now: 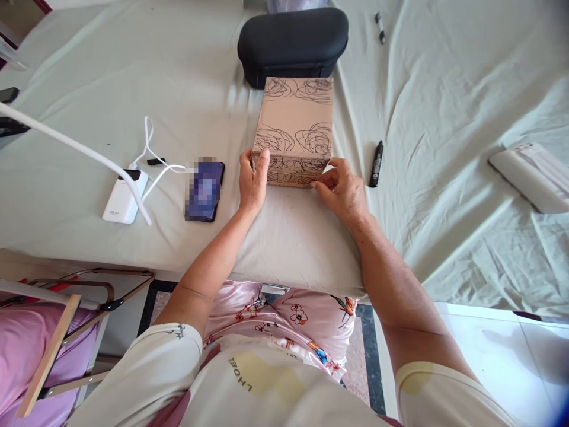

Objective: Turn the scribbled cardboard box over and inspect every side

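Observation:
A brown cardboard box (296, 115) with black scribbled loops on its top and front rests on the cloth-covered table in front of me. My left hand (254, 181) grips its near left corner, thumb on the front edge. At the lower right front corner, my right hand (340, 187) pinches the box with thumb and fingers. Some of the right fingers are hidden behind the thumb and the box. A black marker (377, 164) with its cap on lies just right of my right hand.
Behind the box stands a black case (293, 44). To the left lie a phone (205, 193) and a white power bank (125, 198) joined by a cable, with a white tube (80, 142) above. A pen (380, 28) lies far right, and a white packet (536, 178) sits at right.

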`<state>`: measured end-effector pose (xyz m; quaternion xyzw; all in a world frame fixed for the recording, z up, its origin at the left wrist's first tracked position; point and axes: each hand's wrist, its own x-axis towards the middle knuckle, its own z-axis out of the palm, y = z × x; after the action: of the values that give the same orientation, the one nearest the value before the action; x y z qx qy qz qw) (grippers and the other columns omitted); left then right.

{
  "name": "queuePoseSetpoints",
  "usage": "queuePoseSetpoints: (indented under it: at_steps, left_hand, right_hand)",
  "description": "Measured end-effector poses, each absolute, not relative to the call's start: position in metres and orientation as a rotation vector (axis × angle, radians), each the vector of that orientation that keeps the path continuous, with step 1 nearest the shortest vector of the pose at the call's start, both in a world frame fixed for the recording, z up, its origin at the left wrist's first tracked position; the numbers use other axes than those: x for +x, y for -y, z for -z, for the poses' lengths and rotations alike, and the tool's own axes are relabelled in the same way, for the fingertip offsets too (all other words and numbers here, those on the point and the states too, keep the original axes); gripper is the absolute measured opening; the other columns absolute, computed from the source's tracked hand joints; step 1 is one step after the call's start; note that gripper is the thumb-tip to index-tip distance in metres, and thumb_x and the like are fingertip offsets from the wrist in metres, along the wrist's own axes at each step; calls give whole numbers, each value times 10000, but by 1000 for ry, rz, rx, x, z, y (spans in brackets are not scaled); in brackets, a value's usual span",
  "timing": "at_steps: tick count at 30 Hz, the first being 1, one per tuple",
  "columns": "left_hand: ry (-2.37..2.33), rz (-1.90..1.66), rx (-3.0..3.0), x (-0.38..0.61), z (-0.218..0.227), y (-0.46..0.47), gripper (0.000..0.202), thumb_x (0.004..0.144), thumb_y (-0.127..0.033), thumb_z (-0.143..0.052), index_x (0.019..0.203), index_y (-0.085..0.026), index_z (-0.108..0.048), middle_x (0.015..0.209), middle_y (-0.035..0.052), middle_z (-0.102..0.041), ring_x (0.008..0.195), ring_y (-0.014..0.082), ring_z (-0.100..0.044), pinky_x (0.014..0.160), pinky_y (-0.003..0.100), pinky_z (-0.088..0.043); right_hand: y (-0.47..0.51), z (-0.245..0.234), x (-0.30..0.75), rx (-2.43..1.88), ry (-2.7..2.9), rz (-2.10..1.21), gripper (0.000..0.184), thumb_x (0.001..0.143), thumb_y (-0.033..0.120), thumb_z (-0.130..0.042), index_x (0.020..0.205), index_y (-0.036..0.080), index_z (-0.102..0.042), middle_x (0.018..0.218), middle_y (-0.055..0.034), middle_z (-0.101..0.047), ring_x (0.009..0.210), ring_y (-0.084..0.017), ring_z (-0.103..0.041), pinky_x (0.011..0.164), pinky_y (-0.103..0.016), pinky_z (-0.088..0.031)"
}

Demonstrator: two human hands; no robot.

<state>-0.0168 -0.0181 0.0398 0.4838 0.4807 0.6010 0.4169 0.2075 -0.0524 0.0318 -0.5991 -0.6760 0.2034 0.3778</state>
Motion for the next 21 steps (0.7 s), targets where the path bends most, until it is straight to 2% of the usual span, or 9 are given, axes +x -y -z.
queuePoseSetpoints:
  at_steps: [3, 6, 8, 10, 12, 14, 18, 21]
  left_hand:
    - [-1277, -1512, 1277, -18, -36, 13, 798, 794, -981, -491, 1144, -268, -568, 1245, 63, -669, 1347, 284, -621, 1239, 439, -431]
    - [-1387, -1593, 1352, -22, -33, 6, 896, 813, -1014, -353, 1315, -284, -484, 1419, 100, -607, 1431, 260, -576, 1257, 405, -432]
    - [-1462, -1676, 1465, -24, -33, 3, 977, 836, -1007, -279, 1437, -248, -407, 1554, 157, -513, 1517, 262, -496, 1293, 398, -397]
    - [-1518, -1697, 1651, -26, -35, 4, 968, 893, -954, -236, 1490, -211, -405, 1633, 187, -432, 1594, 276, -392, 1351, 416, -304]
    - [-1536, -1621, 1845, -24, -36, 8, 875, 950, -878, -218, 1474, -229, -483, 1670, 165, -397, 1633, 292, -321, 1382, 448, -219]
    - [-1488, -1540, 2008, -18, -36, 14, 812, 967, -843, -222, 1422, -264, -563, 1701, 127, -365, 1653, 310, -273, 1386, 481, -193]
    - [-1350, -1498, 2208, -7, -29, 22, 753, 952, -840, -316, 1386, -297, -607, 1757, 58, -292, 1680, 341, -192, 1387, 544, -180]
    - [-1323, -1457, 2192, -6, -25, 20, 697, 986, -800, -303, 1370, -310, -616, 1769, 16, -288, 1697, 341, -152, 1398, 571, -137]
  right_hand:
    - [56, -36, 206, -1419, 1757, -587, 417, 846, 399, -700, 1209, 240, -572, 825, -5, -741, 645, -161, -620, 704, -328, -562]
    - [58, -36, 205, -1284, 1829, -614, 358, 890, 435, -676, 1181, 241, -602, 807, 1, -735, 633, -141, -594, 680, -297, -552]
    - [60, -35, 202, -1211, 1909, -622, 364, 931, 448, -644, 1226, 235, -629, 834, -10, -746, 666, -142, -611, 704, -293, -560]
    - [62, -34, 196, -1144, 2009, -635, 419, 969, 442, -611, 1329, 228, -635, 883, -20, -763, 687, -139, -626, 730, -288, -564]
    - [64, -32, 189, -1080, 2109, -640, 484, 992, 415, -589, 1437, 224, -607, 923, -22, -773, 656, -128, -615, 715, -279, -557]
    - [65, -30, 182, -1028, 2172, -611, 510, 1000, 386, -585, 1481, 220, -587, 970, -28, -778, 630, -118, -608, 691, -273, -552]
    - [66, -28, 178, -949, 2102, -422, 364, 1017, 325, -578, 1349, 206, -666, 988, -45, -771, 686, -121, -655, 694, -268, -578]
    - [69, -31, 181, -978, 1936, -210, 369, 1030, 350, -565, 1369, 238, -656, 1156, -89, -753, 830, -161, -714, 716, -308, -625]
